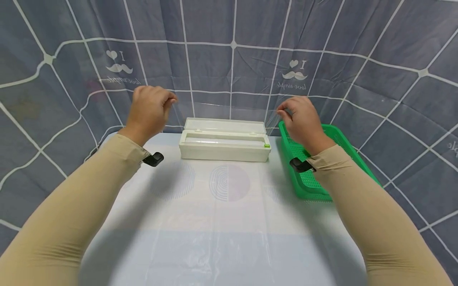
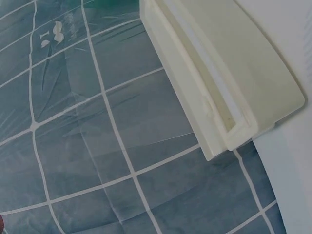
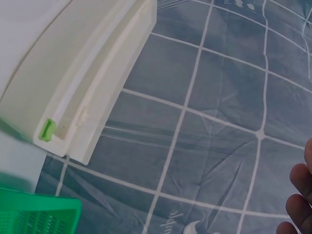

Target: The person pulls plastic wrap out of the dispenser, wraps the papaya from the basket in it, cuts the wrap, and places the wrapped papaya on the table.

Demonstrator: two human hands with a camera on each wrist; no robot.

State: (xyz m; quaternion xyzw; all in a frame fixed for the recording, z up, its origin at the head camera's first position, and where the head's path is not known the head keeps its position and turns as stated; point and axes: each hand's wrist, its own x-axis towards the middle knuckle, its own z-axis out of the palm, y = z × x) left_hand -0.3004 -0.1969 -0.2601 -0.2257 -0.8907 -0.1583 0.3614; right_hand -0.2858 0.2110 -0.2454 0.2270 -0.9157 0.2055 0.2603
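Clear plastic wrap stretches between my two raised hands, above and behind a white wrap dispenser. At its left end, my left hand pinches the film between thumb and fingers. My right hand pinches the other end, over the far part of a green basket. The dispenser's lid is tipped back, and a pale roll lies inside. Curled fingers of the right hand show at that wrist view's edge. Faint creases of film cross the left wrist view.
The green plastic basket stands on the table right of the dispenser. A small green slider sits at the dispenser's right end. Grey gridded curtain hangs behind and at both sides. A pale patterned cover lies over the table.
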